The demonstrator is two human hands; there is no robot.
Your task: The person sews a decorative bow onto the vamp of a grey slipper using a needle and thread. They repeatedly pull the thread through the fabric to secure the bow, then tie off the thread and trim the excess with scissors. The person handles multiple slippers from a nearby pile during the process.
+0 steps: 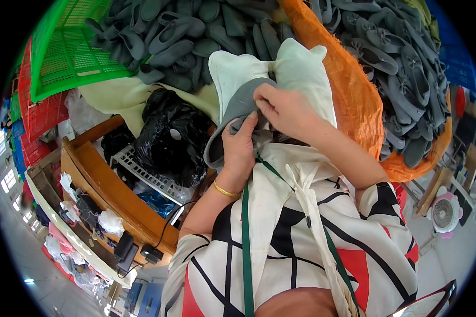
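Observation:
A grey fabric shoe [241, 101] lies tilted over a pale padded cushion [301, 66] in front of my body. My left hand [240, 141] is wrapped round the shoe's near side, its thumb pressed on the upper beside a small grey bow-like piece [236, 126]. Over the shoe's right edge, my right hand [288, 109] has its fingers curled together in a pinch. Whatever sits between those fingertips is too small or hidden to make out.
Many grey shoes [177, 39] are heaped beyond the cushion, beside a green plastic crate [82, 58]. At right, an orange woven sack [349, 79] holds more shoes [407, 79]. A black plastic bag [172, 140] and a wooden drawer [108, 179] are at left. A fan [445, 213] stands far right.

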